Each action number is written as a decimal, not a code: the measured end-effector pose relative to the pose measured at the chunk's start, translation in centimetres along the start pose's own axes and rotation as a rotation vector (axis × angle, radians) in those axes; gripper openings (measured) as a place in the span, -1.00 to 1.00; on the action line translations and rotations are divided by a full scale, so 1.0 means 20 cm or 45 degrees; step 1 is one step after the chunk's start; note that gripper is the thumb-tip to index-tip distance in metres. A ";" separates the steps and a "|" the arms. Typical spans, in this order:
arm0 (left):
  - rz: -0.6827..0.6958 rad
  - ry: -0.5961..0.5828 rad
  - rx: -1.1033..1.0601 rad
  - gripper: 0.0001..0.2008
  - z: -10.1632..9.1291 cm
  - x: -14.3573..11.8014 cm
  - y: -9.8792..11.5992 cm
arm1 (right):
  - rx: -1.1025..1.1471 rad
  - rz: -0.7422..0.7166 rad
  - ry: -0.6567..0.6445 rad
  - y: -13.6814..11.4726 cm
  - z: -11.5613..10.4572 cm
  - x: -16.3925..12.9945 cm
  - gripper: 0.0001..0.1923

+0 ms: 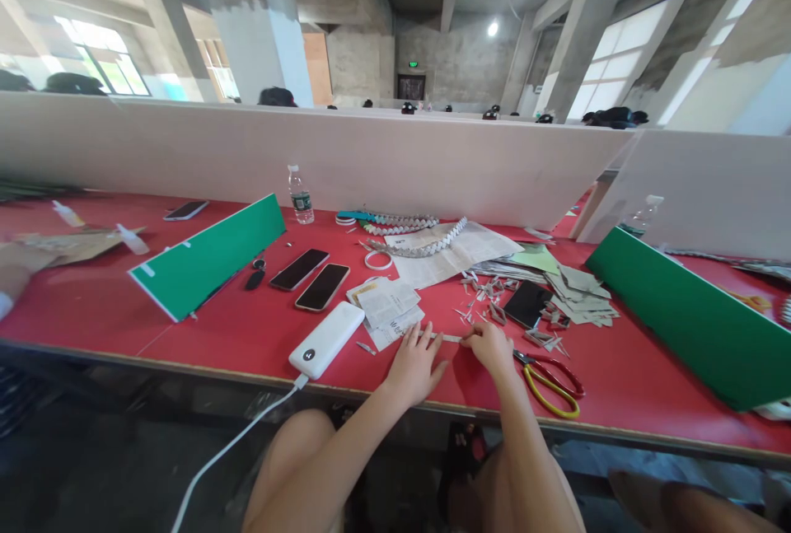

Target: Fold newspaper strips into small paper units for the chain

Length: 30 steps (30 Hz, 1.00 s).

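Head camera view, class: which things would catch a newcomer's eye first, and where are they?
The bright red table top fills the middle, with two slanted green boards left and right. At the near edge the left hand and right hand press a narrow folded paper strip. Red-and-yellow-handled scissors lie right of them, a white power bank to the left.

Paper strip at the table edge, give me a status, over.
Left hand pressing flat on the paper strip. Right hand pinching its other end. Strip lies on the red table. Scissors just right, power bank left, both apart.
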<state>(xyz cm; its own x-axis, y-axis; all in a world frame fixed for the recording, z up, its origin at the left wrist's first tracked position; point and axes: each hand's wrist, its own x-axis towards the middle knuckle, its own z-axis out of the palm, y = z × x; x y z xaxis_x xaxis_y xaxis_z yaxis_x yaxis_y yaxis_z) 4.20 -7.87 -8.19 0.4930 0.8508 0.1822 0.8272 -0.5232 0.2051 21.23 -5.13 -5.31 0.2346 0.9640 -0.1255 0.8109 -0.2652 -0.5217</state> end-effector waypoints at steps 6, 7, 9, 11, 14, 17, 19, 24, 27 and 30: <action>0.004 0.028 0.008 -0.47 0.01 0.00 -0.01 | 0.036 0.025 -0.018 0.05 -0.01 0.01 -0.90; 0.006 0.029 0.006 -0.47 0.01 0.00 -0.01 | 0.040 0.034 -0.016 0.05 0.00 0.00 -0.90; 0.007 0.034 -0.001 -0.48 0.01 0.00 -0.01 | 0.044 0.047 -0.007 0.07 0.00 0.00 -0.90; -0.006 0.040 -0.004 -0.50 0.01 0.01 0.00 | 0.043 0.050 0.002 0.08 0.00 0.00 -0.91; -0.054 0.046 0.013 -0.55 0.01 0.02 0.02 | 0.116 -0.118 0.015 0.11 0.01 0.00 -0.93; -0.103 0.044 0.054 -0.62 -0.01 0.04 0.05 | 0.262 -0.496 0.007 0.11 0.03 0.01 -0.79; -0.119 0.055 0.087 -0.68 -0.02 0.05 0.06 | 0.252 -0.668 -0.012 0.10 0.04 0.01 -0.75; -0.079 0.061 0.139 -0.80 -0.05 0.08 0.06 | 0.104 -0.753 -0.061 0.05 0.06 0.01 -0.85; -0.033 0.060 0.188 -0.83 -0.05 0.09 0.04 | 0.085 -0.797 -0.090 0.03 0.07 0.00 -0.88; 0.011 0.039 0.213 -0.82 -0.05 0.10 0.01 | 0.059 -0.800 -0.110 0.01 0.06 -0.01 -0.92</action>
<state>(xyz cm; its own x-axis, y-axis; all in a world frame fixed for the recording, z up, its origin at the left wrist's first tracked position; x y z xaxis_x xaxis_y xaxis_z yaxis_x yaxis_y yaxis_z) 5.03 -6.37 -6.88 0.4942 0.8429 0.2129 0.8574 -0.5130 0.0408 20.70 -5.40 -6.51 -0.3243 0.9340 0.1499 0.7550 0.3511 -0.5537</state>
